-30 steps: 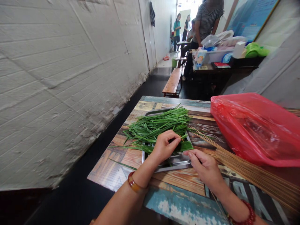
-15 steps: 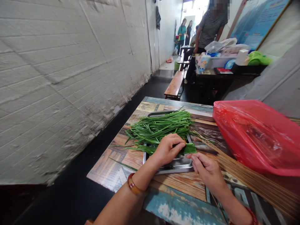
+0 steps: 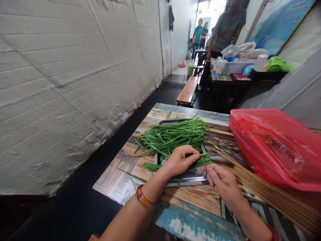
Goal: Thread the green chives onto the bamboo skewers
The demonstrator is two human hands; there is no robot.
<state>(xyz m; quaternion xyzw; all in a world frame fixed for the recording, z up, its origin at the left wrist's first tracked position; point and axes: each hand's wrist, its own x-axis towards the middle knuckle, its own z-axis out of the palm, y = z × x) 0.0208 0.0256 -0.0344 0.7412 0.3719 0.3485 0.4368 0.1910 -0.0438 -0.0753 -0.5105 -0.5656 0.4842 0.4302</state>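
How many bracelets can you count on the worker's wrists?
2. Amber bangle on the left wrist, behind the left hand pinching chives; red beaded bracelet on the right wrist, half cut off at the bottom edge. No others seem hidden.

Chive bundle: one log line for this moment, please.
left hand grips chive bundle | right hand beside bundle end | over metal tray

Table (image 3: 190, 198) bears tray (image 3: 187, 181), skewers (image 3: 263, 191), red bag (image 3: 272, 147).

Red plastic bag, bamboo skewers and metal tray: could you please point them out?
red plastic bag (image 3: 273, 147), head view, middle
bamboo skewers (image 3: 265, 192), head view, bundle middle
metal tray (image 3: 191, 174), head view, bare floor
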